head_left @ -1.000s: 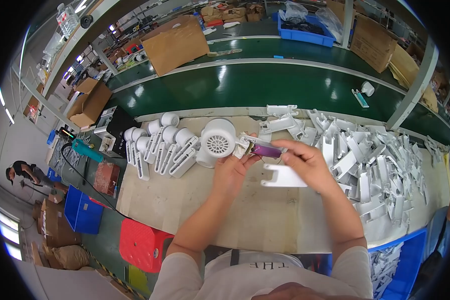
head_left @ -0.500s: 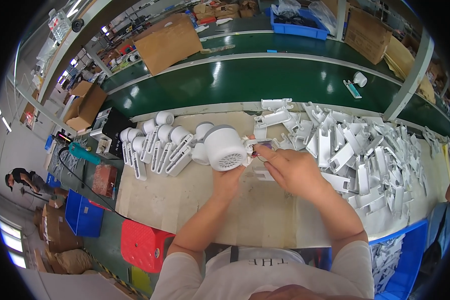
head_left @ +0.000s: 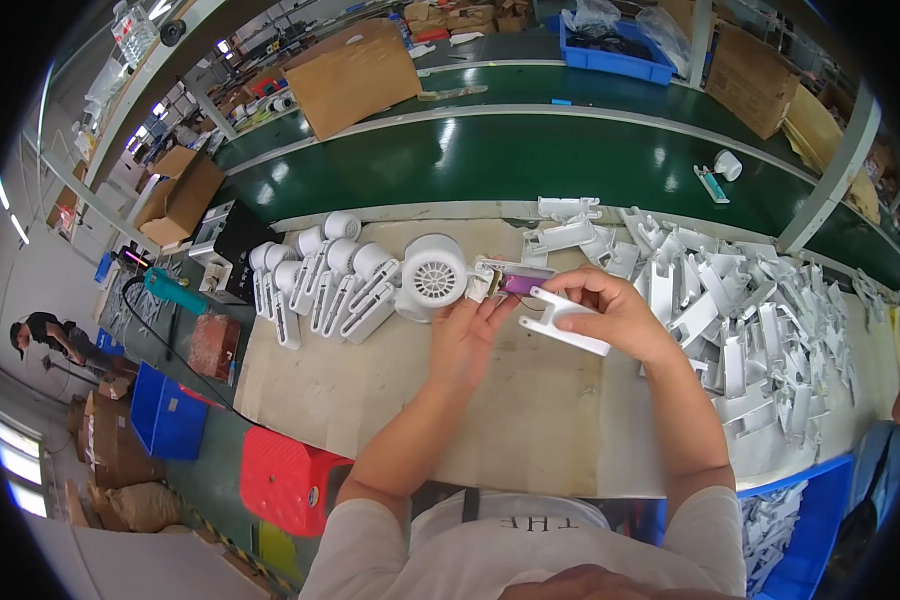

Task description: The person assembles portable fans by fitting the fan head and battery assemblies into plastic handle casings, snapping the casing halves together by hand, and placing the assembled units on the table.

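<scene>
My left hand [head_left: 460, 342] is closed around the neck of a white handheld fan [head_left: 436, 278], whose round grille faces up. From the neck the fan's opened handle stretches right, with a purple battery [head_left: 519, 285] showing inside. A white plastic handle cover [head_left: 575, 333] is pinched in my right hand [head_left: 618, 318], just below and right of the battery and apart from the handle. Thin wires show near the neck, partly hidden by my fingers. Left of the held fan, several white fans [head_left: 342, 256] lie side by side with slotted handles.
A heap of loose white handle covers [head_left: 735, 335] spreads over the table's right side. Beyond the table runs a green conveyor belt [head_left: 530, 165], bearing a fan with a teal handle [head_left: 711, 184]. At left are a black device [head_left: 225, 250] and a teal electric screwdriver [head_left: 170, 288].
My right hand has picked up a handle cover and holds it beside the fan. The fan has turned so its grille faces up, and the purple battery is more exposed.
</scene>
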Tool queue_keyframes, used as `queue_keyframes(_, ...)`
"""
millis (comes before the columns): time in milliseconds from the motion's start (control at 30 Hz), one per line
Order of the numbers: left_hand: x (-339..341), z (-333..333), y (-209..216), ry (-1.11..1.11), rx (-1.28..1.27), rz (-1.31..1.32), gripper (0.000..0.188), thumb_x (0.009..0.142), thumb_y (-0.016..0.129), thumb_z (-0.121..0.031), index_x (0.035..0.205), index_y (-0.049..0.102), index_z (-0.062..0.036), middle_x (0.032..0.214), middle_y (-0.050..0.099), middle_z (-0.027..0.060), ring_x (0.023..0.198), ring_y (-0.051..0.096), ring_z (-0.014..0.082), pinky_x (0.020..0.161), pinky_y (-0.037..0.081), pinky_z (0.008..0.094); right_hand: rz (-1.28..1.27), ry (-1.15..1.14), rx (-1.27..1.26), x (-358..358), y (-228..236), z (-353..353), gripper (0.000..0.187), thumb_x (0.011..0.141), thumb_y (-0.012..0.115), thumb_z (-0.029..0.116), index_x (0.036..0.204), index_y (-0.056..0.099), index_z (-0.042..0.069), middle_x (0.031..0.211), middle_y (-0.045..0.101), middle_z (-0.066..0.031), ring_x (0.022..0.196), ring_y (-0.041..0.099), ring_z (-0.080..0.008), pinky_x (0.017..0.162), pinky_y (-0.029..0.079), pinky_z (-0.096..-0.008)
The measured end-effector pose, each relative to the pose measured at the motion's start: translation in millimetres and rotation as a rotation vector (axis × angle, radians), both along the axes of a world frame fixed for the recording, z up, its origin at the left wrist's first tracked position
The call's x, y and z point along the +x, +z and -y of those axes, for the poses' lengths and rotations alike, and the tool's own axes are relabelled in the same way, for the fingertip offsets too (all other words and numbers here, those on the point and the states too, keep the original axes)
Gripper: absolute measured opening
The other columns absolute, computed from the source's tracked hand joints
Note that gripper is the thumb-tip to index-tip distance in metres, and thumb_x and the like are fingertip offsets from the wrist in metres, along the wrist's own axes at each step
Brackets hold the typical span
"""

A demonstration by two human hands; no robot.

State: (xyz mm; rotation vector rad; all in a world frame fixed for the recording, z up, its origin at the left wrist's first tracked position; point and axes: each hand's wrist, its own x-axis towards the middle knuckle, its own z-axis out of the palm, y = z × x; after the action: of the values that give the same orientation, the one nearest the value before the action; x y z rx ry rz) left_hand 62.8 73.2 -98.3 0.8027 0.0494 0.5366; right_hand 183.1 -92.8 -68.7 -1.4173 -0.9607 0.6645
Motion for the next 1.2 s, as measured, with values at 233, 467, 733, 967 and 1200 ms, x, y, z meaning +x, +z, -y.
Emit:
queue_keyframes(233, -1.7, 7.7, -2.9, 0.059, 0.122, -0.006, 0.040, 0.088, 0.050, -0.010, 0.127, 0.041, -0.0048, 0.130, 0.045, 0.0130, 0.118, 0.046, 0.0236, 0.097, 0.040, 0.0379, 0.567, -0.262, 0.201, -35.4, 3.6, -15.7, 0.025, 0.078, 0.066, 0.006, 0.102, 0.066, 0.012, 0.082, 0.052, -0.0052, 0.071, 0.052, -0.0161, 0.061, 0.043, -0.0250)
queue_keyframes(467, -6.6, 22.3, -12.4, -0.030, 0.096, 0.035, 0.043, 0.087, 0.051, -0.009, 0.128, 0.039, -0.0033, 0.130, 0.044, 0.0130, 0.121, 0.043, 0.0241, 0.102, 0.035, 0.0400, 0.564, -0.295, 0.238, -35.3, 7.1, -15.9, 0.024, 0.076, 0.067, 0.002, 0.100, 0.066, 0.008, 0.084, 0.054, -0.0049, 0.072, 0.052, -0.0152, 0.062, 0.043, -0.0248)
queue_keyframes(733, -5.3, 27.8, -10.1, 0.143, 0.187, -0.031, 0.044, 0.084, 0.058, -0.009, 0.124, 0.041, -0.0019, 0.123, 0.049, 0.0122, 0.116, 0.047, 0.0241, 0.102, 0.035, 0.0381, 0.645, -0.327, 0.268, -34.7, 3.3, -18.5, 0.024, 0.075, 0.069, 0.008, 0.099, 0.067, 0.011, 0.082, 0.053, -0.0056, 0.072, 0.053, -0.0174, 0.061, 0.043, -0.0270)
queue_keyframes(967, -12.5, 18.6, 11.2, 0.106, 0.060, 0.196, 0.037, 0.082, 0.059, -0.003, 0.117, 0.048, -0.0007, 0.113, 0.057, 0.0130, 0.107, 0.055, 0.0293, 0.094, 0.044, 0.0405, 1.052, -0.625, 0.218, -34.7, 15.5, -14.6, 0.040, 0.078, 0.070, 0.024, 0.110, 0.057, 0.006, 0.084, 0.055, -0.0059, 0.073, 0.054, -0.0155, 0.065, 0.044, -0.0281)
queue_keyframes(1200, -16.9, 10.2, 15.6, 0.179, 0.094, 0.203, 0.037, 0.084, 0.057, -0.006, 0.119, 0.047, 0.0006, 0.117, 0.054, 0.0166, 0.108, 0.054, 0.0309, 0.095, 0.043, 0.0427, -0.325, -0.183, -0.017, -51.3, -9.3, -30.7, 0.036, 0.084, 0.062, 0.033, 0.097, 0.057, -0.001, 0.075, 0.058, -0.0071, 0.069, 0.054, -0.0130, 0.060, 0.044, -0.0268)
